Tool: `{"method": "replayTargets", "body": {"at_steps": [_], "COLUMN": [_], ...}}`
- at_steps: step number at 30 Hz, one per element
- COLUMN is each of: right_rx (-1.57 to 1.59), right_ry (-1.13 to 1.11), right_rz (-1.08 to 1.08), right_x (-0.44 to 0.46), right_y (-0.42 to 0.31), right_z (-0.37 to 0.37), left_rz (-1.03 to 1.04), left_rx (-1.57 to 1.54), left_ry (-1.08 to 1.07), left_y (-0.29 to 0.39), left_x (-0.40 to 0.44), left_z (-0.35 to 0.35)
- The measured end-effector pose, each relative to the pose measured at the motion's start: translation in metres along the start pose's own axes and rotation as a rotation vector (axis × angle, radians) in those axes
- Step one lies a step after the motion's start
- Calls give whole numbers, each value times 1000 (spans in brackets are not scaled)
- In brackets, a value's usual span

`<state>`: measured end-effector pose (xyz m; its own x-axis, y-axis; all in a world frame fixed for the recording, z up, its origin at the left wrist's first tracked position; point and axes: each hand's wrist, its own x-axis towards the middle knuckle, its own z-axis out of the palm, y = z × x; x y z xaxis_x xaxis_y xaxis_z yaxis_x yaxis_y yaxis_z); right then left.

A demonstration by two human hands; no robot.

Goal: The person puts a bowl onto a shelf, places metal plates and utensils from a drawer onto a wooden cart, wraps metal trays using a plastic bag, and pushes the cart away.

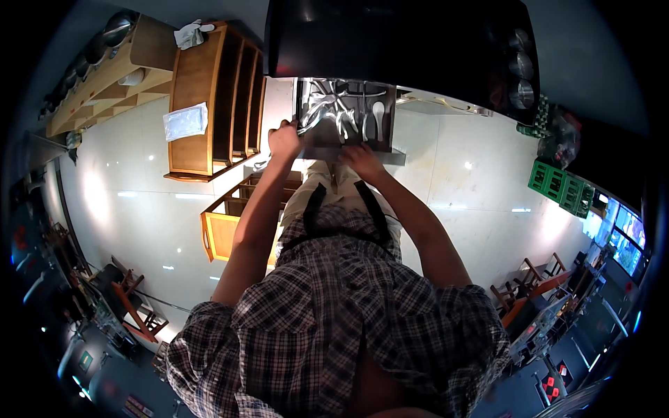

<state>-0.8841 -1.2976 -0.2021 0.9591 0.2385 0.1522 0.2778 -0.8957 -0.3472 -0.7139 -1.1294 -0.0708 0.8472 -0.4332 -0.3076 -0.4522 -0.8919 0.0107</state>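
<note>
A pulled-out drawer [382,148] holds a jumble of shiny metal utensils [344,115] and a pale spoon [378,115] on its right side. My left hand [284,142] is at the drawer's left edge, fingers curled beside the metal handles. What it grips, if anything, I cannot make out. Over the middle of the drawer's front edge lies my right hand [362,164], with its fingers hooked onto the front panel.
A black counter [397,42] overhangs the drawer, with metal bowls [520,66] on its right. Left stands a wooden cabinet [191,90] bearing a plastic packet [185,122] and gloves [191,33]. A wooden drawer unit [221,233] sits low behind my left arm; green crates [559,187] stand right.
</note>
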Motion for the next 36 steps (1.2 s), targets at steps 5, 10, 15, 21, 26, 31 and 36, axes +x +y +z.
{"method": "replayTargets", "body": {"at_steps": [5,10,15,21,26,31,36], "right_rx": [-204,-148,1406,2475,2615,2606,2604], "right_ry": [282,374,287,971,1068,1138,1125], "right_rz": [213,429,1337,1030,1290,1098,1057], "right_x": [43,76,89,106,133,147,141], "right_y": [31,27,74,83,80,80,79], "right_z": [-7,-26,106,30,-33,-37,-35], "left_rz": [-10,-20,-53,-55,-83,-65,1], "left_rx": [1,9,-22,-24,-37,-18,40], "left_ry": [57,93,105,99,57,75,82], "left_y": [-9,-9,-12,-19,-19,-21,-21], "left_x": [2,0,-3,-7,-7,-8,-4], "left_z": [6,6,8,10,8,4,3]}}
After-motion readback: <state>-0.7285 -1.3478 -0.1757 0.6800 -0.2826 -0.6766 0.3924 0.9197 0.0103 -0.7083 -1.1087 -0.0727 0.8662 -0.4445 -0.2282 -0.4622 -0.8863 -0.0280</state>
